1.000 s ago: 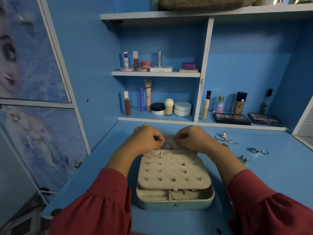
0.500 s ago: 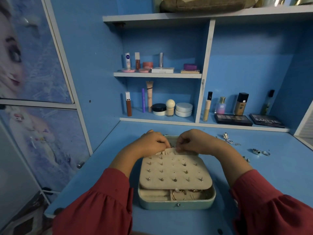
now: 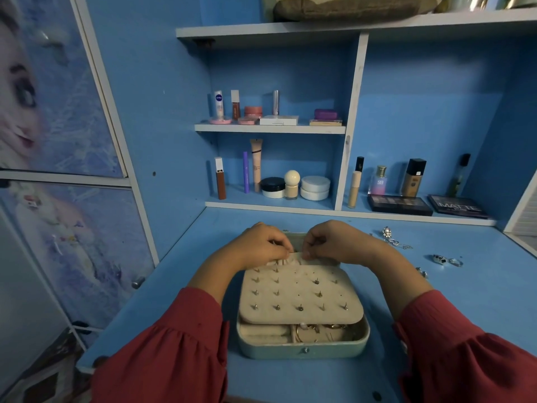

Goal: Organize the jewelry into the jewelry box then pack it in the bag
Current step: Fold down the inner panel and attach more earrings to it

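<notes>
A pale green jewelry box (image 3: 302,349) lies open on the blue desk (image 3: 465,301). Its cream earring panel (image 3: 299,295), studded with several earring posts, covers most of the box; gold pieces show in the front compartment (image 3: 316,333). My left hand (image 3: 258,245) and my right hand (image 3: 331,242) meet at the panel's far edge, fingertips curled and pinching something small there that I cannot make out. Loose silver jewelry lies to the right: a chain (image 3: 392,239), rings (image 3: 447,260) and a small piece (image 3: 422,273).
Shelves behind the desk hold cosmetics: tubes, jars (image 3: 315,187), bottles (image 3: 412,177) and two dark palettes (image 3: 399,205). A brown bag (image 3: 345,7) lies on the top shelf. A cupboard door with a cartoon picture (image 3: 43,112) stands at the left.
Both hands have dropped slightly toward the panel's far edge and stay together there. The view has shifted a little; the box and loose jewelry have not moved.
</notes>
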### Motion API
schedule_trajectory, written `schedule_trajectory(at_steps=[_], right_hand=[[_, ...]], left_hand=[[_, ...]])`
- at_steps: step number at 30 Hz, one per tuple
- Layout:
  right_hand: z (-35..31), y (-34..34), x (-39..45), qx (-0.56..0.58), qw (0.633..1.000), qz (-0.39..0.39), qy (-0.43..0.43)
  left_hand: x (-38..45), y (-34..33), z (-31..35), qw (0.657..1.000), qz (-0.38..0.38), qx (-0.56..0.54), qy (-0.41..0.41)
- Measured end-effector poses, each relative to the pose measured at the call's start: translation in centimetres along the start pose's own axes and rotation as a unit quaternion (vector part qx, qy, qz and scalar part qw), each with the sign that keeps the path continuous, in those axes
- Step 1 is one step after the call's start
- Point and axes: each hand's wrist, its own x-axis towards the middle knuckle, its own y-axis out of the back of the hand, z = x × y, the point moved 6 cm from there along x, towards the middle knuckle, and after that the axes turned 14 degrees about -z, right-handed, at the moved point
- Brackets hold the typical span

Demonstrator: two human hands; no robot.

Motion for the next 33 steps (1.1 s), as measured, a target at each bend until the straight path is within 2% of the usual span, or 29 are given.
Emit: schedule_trajectory(at_steps=[2,4,10,15,17,20,22,29,33], right_hand=[[0.0,-0.1,0.0,0.0,1.0,-0.004,-0.004],[0.2,-0.1,0.2,0.011,1.0,-0.004,-0.01],[-0.2,-0.8,0.2,-0.005,0.999,-0.014,-0.028],[-0.5,-0.8,0.2,-0.016,1.0,0.004,-0.005],[-0.6,-0.6,0.1,-0.016,1.0,0.015,-0.001],[-0.6,-0.6,0.2,-0.016,1.0,0.023,-0.006],[-0.7,-0.6,0.2,-0.014,1.0,0.025,-0.009],[-0.9,-0.5,0.1,-0.005,1.0,0.019,0.0],[-1.0,-0.5,0.1,-0.004,1.0,0.018,0.0]], left_hand=[[-0.2,0.9,-0.6,0.999,0.048,-0.012,0.003],[-0.3,1.4,-0.9,0.997,0.064,0.024,0.019],[-0.2,0.5,-0.6,0.994,0.021,0.098,0.042],[-0.1,0.0,-0.3,0.999,0.003,0.044,0.033],[-0.2,0.2,-0.3,0.998,0.031,0.037,0.028],[-0.3,0.7,-0.6,0.992,0.072,0.089,0.047],[-0.2,0.6,-0.7,0.991,0.062,0.106,0.052],[-0.1,0.4,-0.5,0.998,0.031,0.039,0.037],[-0.2,0.8,-0.5,0.996,0.062,0.055,0.035]])
